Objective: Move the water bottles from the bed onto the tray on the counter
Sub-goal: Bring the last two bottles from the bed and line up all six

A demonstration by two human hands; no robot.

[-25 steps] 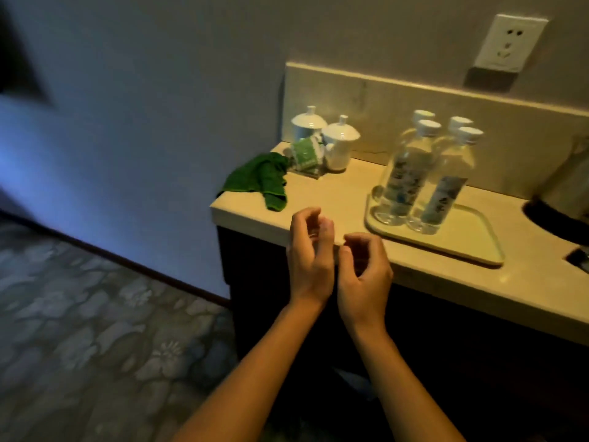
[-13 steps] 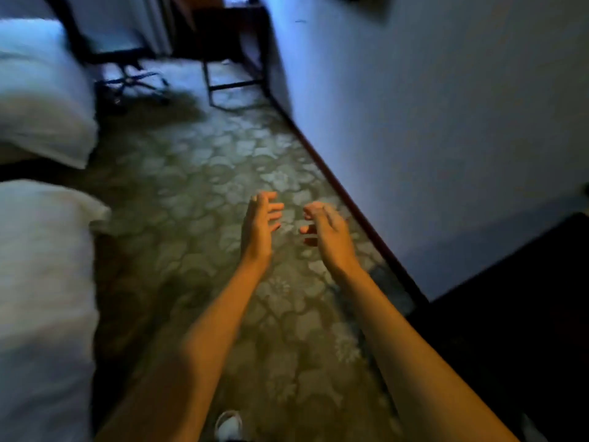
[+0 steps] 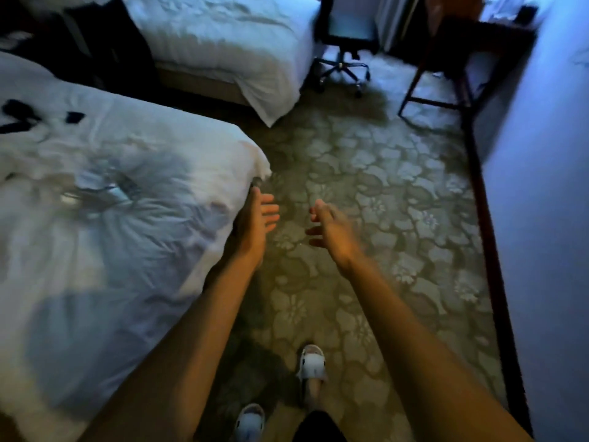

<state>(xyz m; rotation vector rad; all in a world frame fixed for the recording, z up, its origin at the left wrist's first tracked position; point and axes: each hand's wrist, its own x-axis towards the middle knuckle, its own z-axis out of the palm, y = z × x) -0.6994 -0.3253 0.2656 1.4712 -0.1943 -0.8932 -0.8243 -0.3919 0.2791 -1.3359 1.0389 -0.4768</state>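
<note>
View has swung from tabletop to bed [image 3: 95, 250]; left hand [image 3: 258, 218] and right hand [image 3: 331, 231] spread empty, blurred bottle [image 3: 95, 193] at 9 o'clock awaits.

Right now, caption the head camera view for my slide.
Both empty hands, left and right, reach toward blurred bottles on the near bed.

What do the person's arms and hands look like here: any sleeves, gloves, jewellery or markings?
Both forearms are bare all the way to the bottom edge of the picture, with no sleeves in view. The left hand and right hand wear no gloves; no watch, ring or markings show, though motion blur limits detail.
</note>
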